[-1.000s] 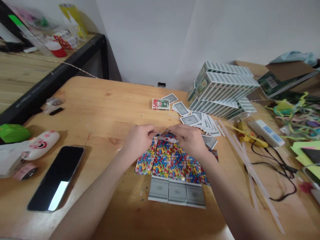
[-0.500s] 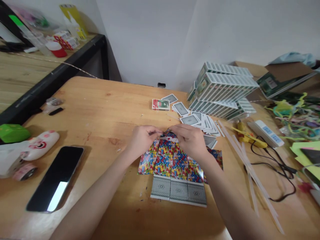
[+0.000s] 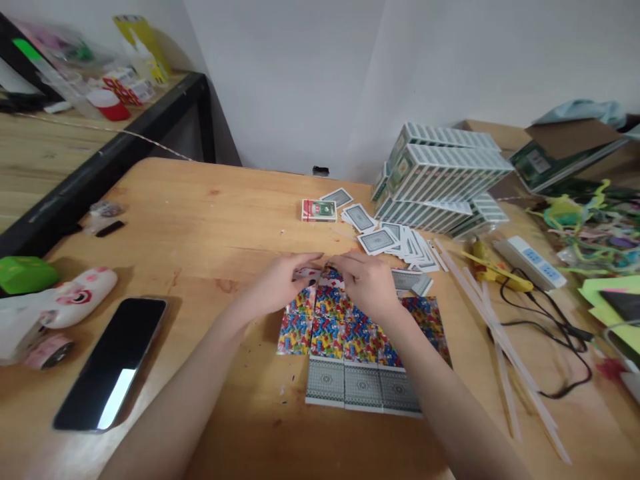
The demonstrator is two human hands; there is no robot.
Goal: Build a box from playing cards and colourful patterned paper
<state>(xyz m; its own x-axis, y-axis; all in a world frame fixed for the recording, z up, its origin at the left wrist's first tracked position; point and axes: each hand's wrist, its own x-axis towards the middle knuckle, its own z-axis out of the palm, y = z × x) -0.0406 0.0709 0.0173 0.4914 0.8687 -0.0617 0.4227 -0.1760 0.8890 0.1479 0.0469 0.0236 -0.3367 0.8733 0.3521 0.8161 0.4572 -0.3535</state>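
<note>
A panel of playing cards covered in a bright multicoloured print (image 3: 327, 337) lies on the table, with a row of grey-backed cards (image 3: 363, 385) along its near edge. My left hand (image 3: 277, 283) is closed at the panel's far left corner, its thumb and fingers around a playing card (image 3: 306, 273) whose white face shows red pips. Bent over the panel's far edge, my right hand (image 3: 371, 283) pinches a patterned flap with a white, red-pipped strip just below. Its fingertips are partly hidden. Loose grey-backed cards (image 3: 377, 240) are spread beyond it.
Stacked card boxes (image 3: 450, 173) stand at the back right, with a red-and-green card box (image 3: 319, 211) nearby. Translucent glue sticks (image 3: 500, 340), a yellow glue gun (image 3: 493, 270) and a power strip (image 3: 535, 263) lie right. A phone (image 3: 113, 363) lies left.
My hands have moved apart a little, the left one shifting left. A red-pipped card face now shows at my left fingers. The view has shifted slightly.
</note>
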